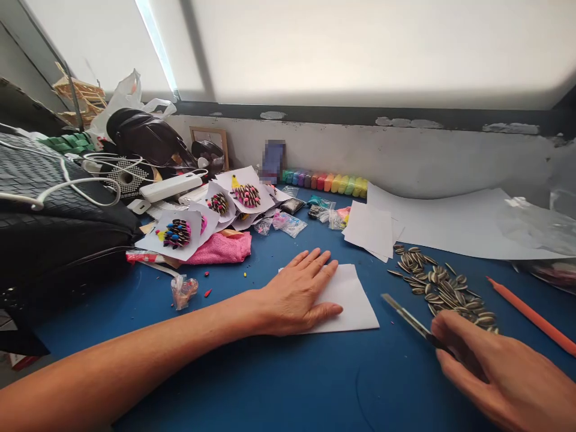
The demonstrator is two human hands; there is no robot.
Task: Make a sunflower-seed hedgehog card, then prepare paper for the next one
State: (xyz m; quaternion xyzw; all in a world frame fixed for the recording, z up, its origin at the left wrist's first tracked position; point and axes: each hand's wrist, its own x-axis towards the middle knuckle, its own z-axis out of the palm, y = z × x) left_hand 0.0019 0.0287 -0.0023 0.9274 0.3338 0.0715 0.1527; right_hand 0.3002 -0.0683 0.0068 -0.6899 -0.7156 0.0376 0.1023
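Observation:
My left hand (299, 295) lies flat, fingers spread, on a white sheet of paper (353, 303) on the blue table. In my right hand (499, 366) is a utility knife (411, 321), its blade pointing up and left towards the paper but apart from it. The knife's handle is mostly hidden by my fingers. Just beyond that hand lies a heap of striped sunflower seeds (443, 288). An orange pencil (533, 315) rests to the right of the seeds.
A stack of white paper cards (369, 231) and a large white sheet (441, 225) lie behind. At the left are seed-covered craft cards (177, 233), a pink towel (220, 248) and a black woven bag (58, 228). Colourful clay packs (324, 182) line the wall.

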